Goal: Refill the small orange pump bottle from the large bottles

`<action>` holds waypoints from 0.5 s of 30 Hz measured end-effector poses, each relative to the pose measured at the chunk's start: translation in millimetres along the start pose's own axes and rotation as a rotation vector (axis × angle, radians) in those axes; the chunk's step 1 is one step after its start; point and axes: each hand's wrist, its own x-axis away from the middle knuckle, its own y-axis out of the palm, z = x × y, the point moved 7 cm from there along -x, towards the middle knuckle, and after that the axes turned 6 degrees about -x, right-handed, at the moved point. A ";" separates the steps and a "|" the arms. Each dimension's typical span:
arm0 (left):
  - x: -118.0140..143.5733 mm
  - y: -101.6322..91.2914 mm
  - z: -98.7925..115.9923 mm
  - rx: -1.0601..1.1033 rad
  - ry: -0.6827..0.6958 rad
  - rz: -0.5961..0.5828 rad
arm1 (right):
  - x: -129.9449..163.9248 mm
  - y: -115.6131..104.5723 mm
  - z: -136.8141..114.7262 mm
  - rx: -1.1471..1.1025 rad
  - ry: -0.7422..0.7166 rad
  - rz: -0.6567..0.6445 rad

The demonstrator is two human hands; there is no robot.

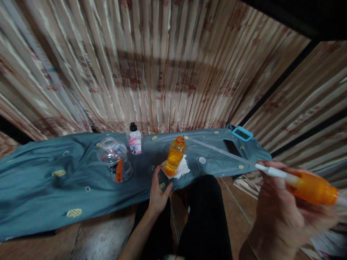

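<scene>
An orange see-through bottle [176, 153] with an uncapped neck stands slightly tilted on a crumpled white tissue [184, 168]. My left hand [159, 191] is at the tissue's near left edge, thumb and fingers apart, holding nothing. Whether its fingertips touch the tissue I cannot tell. Off to the right, my right hand [287, 213] is closed around an orange pump head [311, 187] with a white stem. From that stem a long pale tube [225, 151] reaches left, its far end near the bottle's mouth. A small white round piece [202, 160] lies right of the tissue.
On the grey-green cloth [81, 195] to the left stand a wide clear plastic jar [111, 157] and a black-capped bottle [135, 139] with a pink label. A dark phone [231, 147] and a blue-framed device [242, 133] lie at the right end. Behind hangs a pleated curtain [162, 72].
</scene>
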 end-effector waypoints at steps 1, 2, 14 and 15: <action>-0.5 0.2 0.7 0.002 0.002 0.002 | -2.7 -0.2 1.4 -0.055 -0.007 0.053; -1.2 0.3 1.5 0.005 0.002 0.004 | -5.1 -1.2 4.6 -0.105 0.002 0.109; -19.3 10.3 13.5 0.005 0.032 -0.019 | -59.4 58.3 44.6 -0.069 0.137 -0.201; -22.6 11.2 15.4 0.005 0.036 -0.019 | -68.4 68.6 47.7 -0.056 0.151 -0.244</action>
